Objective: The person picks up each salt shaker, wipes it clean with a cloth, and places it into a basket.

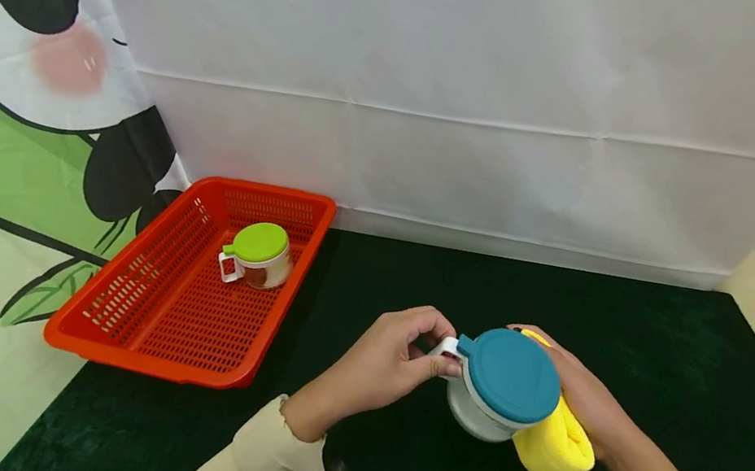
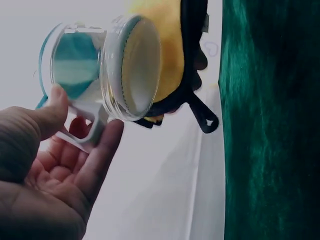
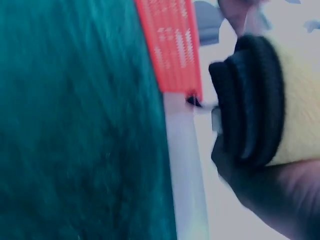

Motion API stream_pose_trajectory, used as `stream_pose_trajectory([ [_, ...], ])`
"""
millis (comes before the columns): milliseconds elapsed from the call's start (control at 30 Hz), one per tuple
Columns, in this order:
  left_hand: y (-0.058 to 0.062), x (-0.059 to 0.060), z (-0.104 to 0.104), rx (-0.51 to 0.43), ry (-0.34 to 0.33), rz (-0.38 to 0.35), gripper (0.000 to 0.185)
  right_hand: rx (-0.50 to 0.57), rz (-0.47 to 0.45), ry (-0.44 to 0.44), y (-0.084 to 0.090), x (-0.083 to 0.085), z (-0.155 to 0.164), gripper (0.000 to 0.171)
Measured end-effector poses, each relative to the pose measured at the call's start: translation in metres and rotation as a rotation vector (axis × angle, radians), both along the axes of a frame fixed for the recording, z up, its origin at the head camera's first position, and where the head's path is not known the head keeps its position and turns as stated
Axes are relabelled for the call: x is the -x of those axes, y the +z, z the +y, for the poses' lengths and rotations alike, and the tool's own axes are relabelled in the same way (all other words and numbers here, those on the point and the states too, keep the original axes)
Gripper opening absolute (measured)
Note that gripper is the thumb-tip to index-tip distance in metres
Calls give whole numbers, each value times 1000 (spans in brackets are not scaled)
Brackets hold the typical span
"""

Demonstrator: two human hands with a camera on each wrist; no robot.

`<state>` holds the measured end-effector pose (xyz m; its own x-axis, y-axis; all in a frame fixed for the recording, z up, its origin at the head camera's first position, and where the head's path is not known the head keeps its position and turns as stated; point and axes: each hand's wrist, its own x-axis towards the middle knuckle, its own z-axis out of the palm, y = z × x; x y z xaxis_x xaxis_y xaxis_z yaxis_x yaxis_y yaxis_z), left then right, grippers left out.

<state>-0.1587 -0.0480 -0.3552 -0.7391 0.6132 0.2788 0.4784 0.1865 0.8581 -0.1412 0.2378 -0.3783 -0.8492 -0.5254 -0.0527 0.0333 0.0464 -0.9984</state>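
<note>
A clear seasoning jar (image 1: pixel 477 413) with a teal lid (image 1: pixel 514 375) is held up over the dark green cloth on the table. My left hand (image 1: pixel 388 357) pinches its white handle (image 2: pixel 92 125) between thumb and fingers. In the left wrist view the jar lies on its side, its round base (image 2: pixel 142 67) facing right. My right hand (image 1: pixel 584 400) grips a folded yellow cloth (image 1: pixel 555 445) against the jar's right side. Black edging (image 3: pixel 255 100) borders that cloth, and a black hanging loop (image 2: pixel 204 114) dangles from it. The right fingers are mostly hidden behind the jar and cloth.
To the left stands a red plastic basket (image 1: pixel 187 312) with slotted sides. Inside it, near the back, sits a similar jar with a lime green lid (image 1: pixel 261 242). A white backdrop (image 1: pixel 461 175) rises behind the dark green table covering (image 1: pixel 643 335).
</note>
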Motion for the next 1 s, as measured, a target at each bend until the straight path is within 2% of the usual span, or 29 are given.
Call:
stream_pose_trajectory([
  [67,1,1,-1,2,44,-18,17,69,-12,-77,3,-10,1,34],
  [133,2,0,-1,5,77,-19,17,88,39,-167,7,-18,0,34],
  [167,2,0,0,5,89,-16,17,62,83,-226,11,-22,-1,34],
  [233,2,-1,1,8,107,-5,16,-19,193,-343,20,-28,-5,34],
  [333,-1,-3,4,21,134,10,17,-203,444,-478,34,-36,-12,33],
  [433,-2,-4,6,37,167,22,16,-405,691,-551,43,-43,-20,35],
  [533,1,-4,6,50,222,46,16,-604,847,-543,46,-50,-28,40],
  [633,4,-4,5,62,271,71,16,-771,934,-489,44,-58,-37,46],
  [700,6,-3,4,74,284,86,16,-834,985,-442,42,-63,-41,51],
  [833,7,-2,1,60,253,71,15,-853,1032,-400,43,-64,-39,55],
  [1000,10,-3,1,4,186,-6,15,-771,967,-498,52,-45,-25,44],
])
